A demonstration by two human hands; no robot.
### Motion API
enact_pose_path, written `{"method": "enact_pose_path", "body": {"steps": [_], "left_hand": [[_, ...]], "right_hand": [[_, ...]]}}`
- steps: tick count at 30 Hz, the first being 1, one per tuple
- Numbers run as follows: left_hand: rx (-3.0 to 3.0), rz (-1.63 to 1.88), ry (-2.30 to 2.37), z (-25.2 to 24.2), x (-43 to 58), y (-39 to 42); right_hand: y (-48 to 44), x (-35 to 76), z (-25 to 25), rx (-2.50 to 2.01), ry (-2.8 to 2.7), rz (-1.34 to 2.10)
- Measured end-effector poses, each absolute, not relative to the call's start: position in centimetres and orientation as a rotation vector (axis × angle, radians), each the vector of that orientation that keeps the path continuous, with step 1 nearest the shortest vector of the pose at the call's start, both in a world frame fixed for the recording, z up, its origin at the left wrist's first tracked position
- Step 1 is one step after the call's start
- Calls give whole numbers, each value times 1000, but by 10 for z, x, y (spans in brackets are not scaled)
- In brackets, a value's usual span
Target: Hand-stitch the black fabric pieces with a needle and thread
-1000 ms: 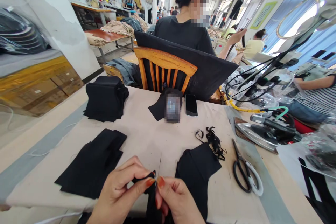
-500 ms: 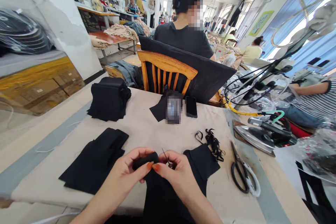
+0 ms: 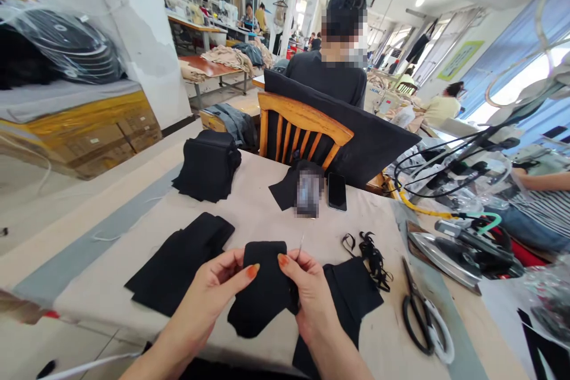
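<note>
Head view shows the small black fabric piece [image 3: 263, 288], bunched a second ago, now spread open, its top edge pinched in the grip of the left hand [image 3: 214, 286] and the right hand [image 3: 312, 294].

Both bare forearms enter at the bottom edge and lean toward each other: the left forearm [image 3: 164, 350] from the lower left, the right forearm [image 3: 338, 356] from the lower middle. The left hand [image 3: 216, 285] is turned palm inward, fingers curled, its thumb [image 3: 249, 273] stretched to the right, with an orange-painted nail. The right hand [image 3: 312, 294] shows its back, wrist straight, thumb [image 3: 285, 262] pointing up and left — nail painted the same. The thumb tips sit near each other but apart — each hand pinches the black cloth [image 3: 262, 297] between thumb and fingers.
</note>
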State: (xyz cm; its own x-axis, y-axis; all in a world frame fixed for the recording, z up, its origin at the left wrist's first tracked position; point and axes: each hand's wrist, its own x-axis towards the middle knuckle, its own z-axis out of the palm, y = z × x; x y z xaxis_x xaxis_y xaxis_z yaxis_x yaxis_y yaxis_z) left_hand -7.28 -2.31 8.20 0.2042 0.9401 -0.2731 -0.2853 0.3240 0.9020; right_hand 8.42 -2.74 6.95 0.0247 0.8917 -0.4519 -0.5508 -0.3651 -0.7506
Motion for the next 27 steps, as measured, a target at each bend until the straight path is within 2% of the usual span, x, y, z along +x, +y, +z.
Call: {"method": "enact_pose_path", "body": {"steps": [13, 17, 22, 27], "left_hand": [[857, 1091, 1003, 83, -76, -25], [1050, 1095, 1113, 78, -78, -26], [1522, 1074, 1367, 90, -82, -24], [1683, 931, 1102, 103, -82, -19]], "right_hand": [[-30, 75, 64, -1156, -462, 1523], [-31, 74, 72, -1174, -530, 1454], [-30, 75, 82, -1244, -869, 1377], [-38, 80, 94, -1281, -1201, 1289]]}}
